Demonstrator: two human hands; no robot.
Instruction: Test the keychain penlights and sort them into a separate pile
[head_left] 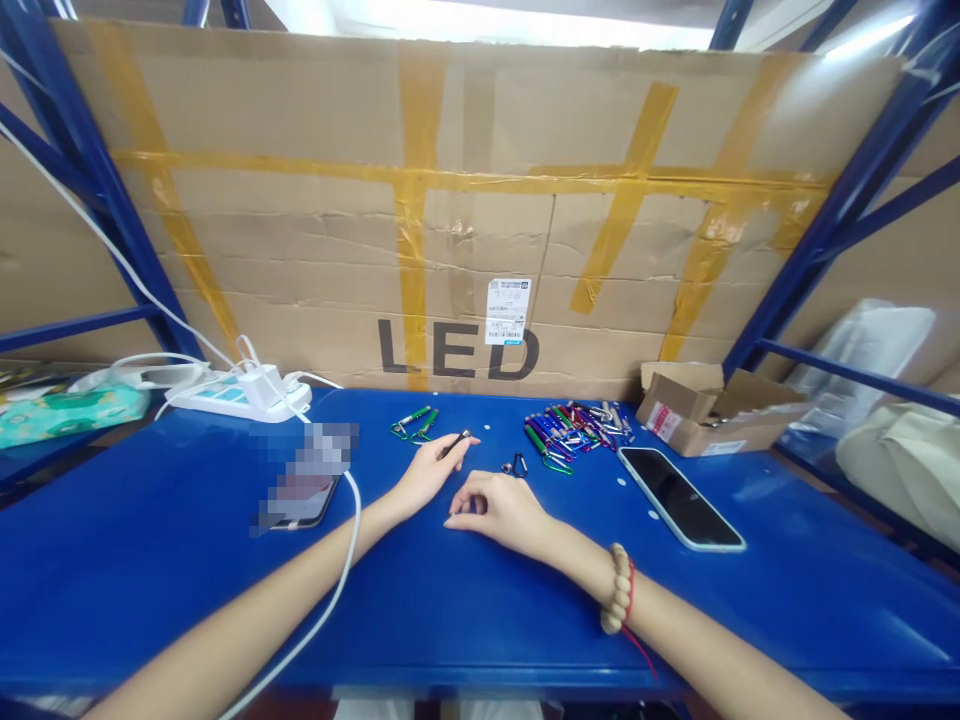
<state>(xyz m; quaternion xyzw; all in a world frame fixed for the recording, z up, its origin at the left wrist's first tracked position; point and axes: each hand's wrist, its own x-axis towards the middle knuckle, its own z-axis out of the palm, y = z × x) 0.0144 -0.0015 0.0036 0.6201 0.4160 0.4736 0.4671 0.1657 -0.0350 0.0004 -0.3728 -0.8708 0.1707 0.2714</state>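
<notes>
My left hand (429,470) rests on the blue table (150,560) and pinches a small dark pen-like flashlight (457,441) between thumb and fingers. My right hand (495,505) lies beside it, fingers curled down against the table; whether it holds anything is hidden. A black carabiner clip (516,465) lies just beyond the right hand. Two green keychain flashlights (415,423) lie behind the left hand. A pile of several coloured keychain flashlights (571,428) sits further right.
A phone (679,496) lies face up at the right, another phone (304,490) on a white cable at the left. A small open cardboard box (709,408) stands back right, a white power strip (240,393) back left. A taped cardboard sheet (465,200) forms the back wall.
</notes>
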